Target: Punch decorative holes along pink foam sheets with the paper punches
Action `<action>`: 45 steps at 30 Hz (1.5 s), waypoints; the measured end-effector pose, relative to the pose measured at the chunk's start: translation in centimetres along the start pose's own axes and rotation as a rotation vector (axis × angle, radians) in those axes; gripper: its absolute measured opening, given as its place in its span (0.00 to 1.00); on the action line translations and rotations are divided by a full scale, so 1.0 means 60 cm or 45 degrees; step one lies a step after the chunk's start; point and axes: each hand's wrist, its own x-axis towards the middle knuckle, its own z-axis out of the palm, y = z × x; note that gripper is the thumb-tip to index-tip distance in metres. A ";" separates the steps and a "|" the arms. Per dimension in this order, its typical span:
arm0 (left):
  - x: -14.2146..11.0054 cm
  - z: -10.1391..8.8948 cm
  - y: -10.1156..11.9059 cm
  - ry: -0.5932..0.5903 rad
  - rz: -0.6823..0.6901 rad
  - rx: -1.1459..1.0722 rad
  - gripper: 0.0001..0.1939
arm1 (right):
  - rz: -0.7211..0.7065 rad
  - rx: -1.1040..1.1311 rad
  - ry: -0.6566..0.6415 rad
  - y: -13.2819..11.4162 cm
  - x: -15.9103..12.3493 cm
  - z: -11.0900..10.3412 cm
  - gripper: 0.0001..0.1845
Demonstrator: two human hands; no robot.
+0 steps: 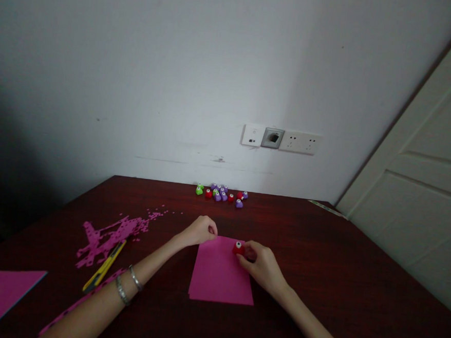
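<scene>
A stack of pink paper lies on the table in front of me, its sheets slightly uneven at the lower left. My left hand is closed at the paper's upper left corner, fingertips curled in on its edge. At the upper right corner, my right hand grips a small red craft punch with a white and dark round top. The punch sits at the paper's edge; whether the sheet is inside its slot cannot be made out.
Several small purple, green and red punches stand by the wall. Left lie pink paper scraps with confetti bits, a yellow utility knife, a punched pink strip under my forearm, and another pink stack. Wall sockets are ahead.
</scene>
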 end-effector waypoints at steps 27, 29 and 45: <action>0.008 -0.020 -0.029 -0.144 -0.092 -0.510 0.12 | 0.212 0.492 0.123 0.067 0.037 -0.042 0.18; 0.008 -0.020 -0.028 -0.148 -0.093 -0.519 0.11 | 0.214 0.499 0.123 0.068 0.038 -0.040 0.18; 0.006 -0.022 -0.026 -0.150 -0.107 -0.517 0.13 | 0.205 0.556 0.114 0.064 0.036 -0.036 0.16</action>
